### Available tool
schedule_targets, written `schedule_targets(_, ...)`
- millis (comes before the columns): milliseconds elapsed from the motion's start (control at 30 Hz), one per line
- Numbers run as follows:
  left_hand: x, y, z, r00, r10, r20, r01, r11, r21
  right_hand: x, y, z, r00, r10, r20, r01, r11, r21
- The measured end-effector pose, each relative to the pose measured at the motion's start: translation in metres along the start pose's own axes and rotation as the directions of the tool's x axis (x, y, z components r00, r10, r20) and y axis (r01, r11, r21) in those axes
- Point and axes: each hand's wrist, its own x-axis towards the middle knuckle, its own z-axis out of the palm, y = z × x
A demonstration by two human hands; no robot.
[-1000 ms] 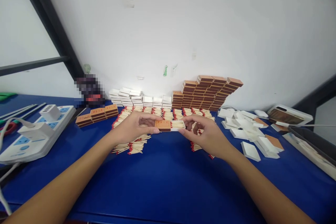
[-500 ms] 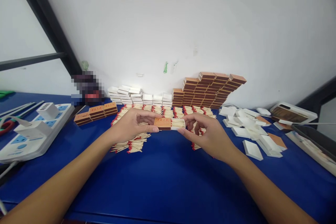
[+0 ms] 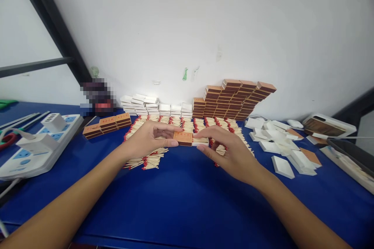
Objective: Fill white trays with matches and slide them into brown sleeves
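Showing mid-frame, the partly open matchbox (image 3: 182,139) looks light and crushable, best gripped by its edges, where the left hand (image 3: 148,138) pinches it while the right hand (image 3: 229,153) brackets the tray (image 3: 194,144), contact unclear.

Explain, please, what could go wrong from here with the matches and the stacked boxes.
The tray sticks partly out of the cover gripped by the left hand; a tilt might spill its matches.

The right hand is at the tray, so an uneven push might jam matches against the cover's edge.

The brown stack seems to lean outward at its right end; a knock could topple part of it onto the loose matches.
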Motion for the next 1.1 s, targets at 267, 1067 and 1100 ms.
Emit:
schedule_targets(267, 0.001, -0.004, 0.009, 1.000, 0.005, -0.001, -0.005, 0.996, -0.092, -0.005, -0.004, 0.019, 0.973, 0.208, -0.104, -0.189, 0.968, 0.164)
schedule_targets(1067, -0.085, 0.024, -0.044, 0.907, 0.290, -0.305, -0.008, 0.737, 0.676, -0.019, -0.014, 0.039, 0.986, 0.165, 0.012, -0.156, 0.905, 0.396)
schedule_targets(1100, -0.099, 0.022, -0.063, 0.875, 0.257, -0.411, 0.111, 0.718, 0.687, -0.019, -0.012, 0.039, 0.984, 0.175, -0.001, -0.162, 0.911, 0.379)
